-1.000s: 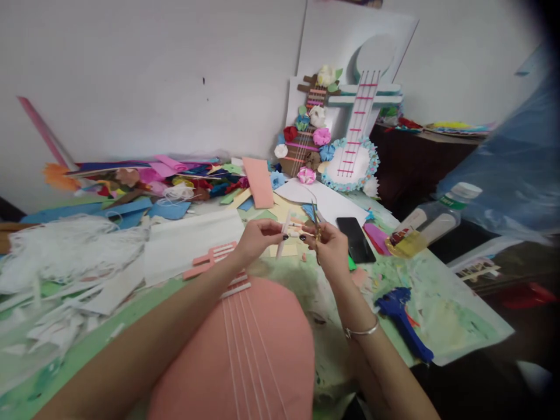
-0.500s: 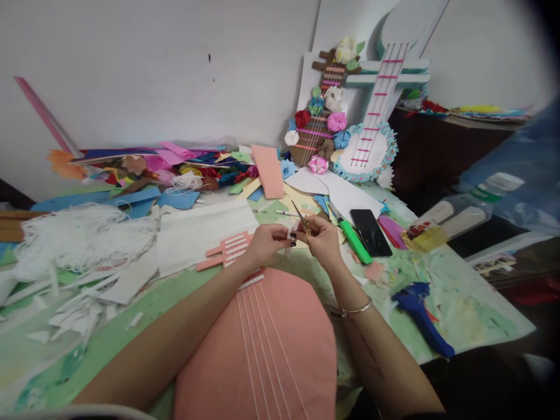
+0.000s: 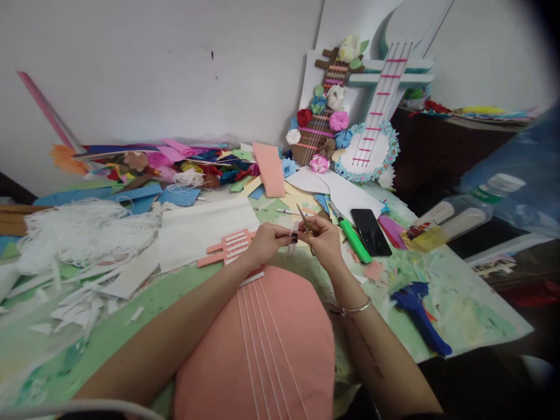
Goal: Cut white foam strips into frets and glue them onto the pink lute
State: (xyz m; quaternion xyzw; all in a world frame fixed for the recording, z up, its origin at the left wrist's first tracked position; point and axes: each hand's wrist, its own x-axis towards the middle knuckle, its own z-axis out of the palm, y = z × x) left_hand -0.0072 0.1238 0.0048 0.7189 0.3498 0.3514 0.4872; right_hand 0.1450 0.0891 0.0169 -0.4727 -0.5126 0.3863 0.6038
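Note:
Over the neck end of a pink paper guitar (image 3: 301,309) with white strings, my two hands meet fingertip to fingertip. My left hand (image 3: 269,242) pinches a small white strip (image 3: 291,247), partly hidden by the fingers. Scissors (image 3: 307,230) are in my right hand (image 3: 324,239), blades pointing up and away, while its fingertips also touch the strip. The guitar's headstock (image 3: 236,245), with short white bars on it, lies just left of my left hand. My left forearm hides part of the guitar.
Right of my hands lie a green utility knife (image 3: 353,240), a black phone (image 3: 371,232) and a blue glue gun (image 3: 420,318). A plastic bottle (image 3: 470,213) leans beyond them. White string (image 3: 87,236) heaps at left. Two decorated paper instruments (image 3: 368,146) stand against the wall.
The view has shifted slightly. My hands stay close together, and the white strip shows a little more between the fingertips. The scissors remain in my right hand.

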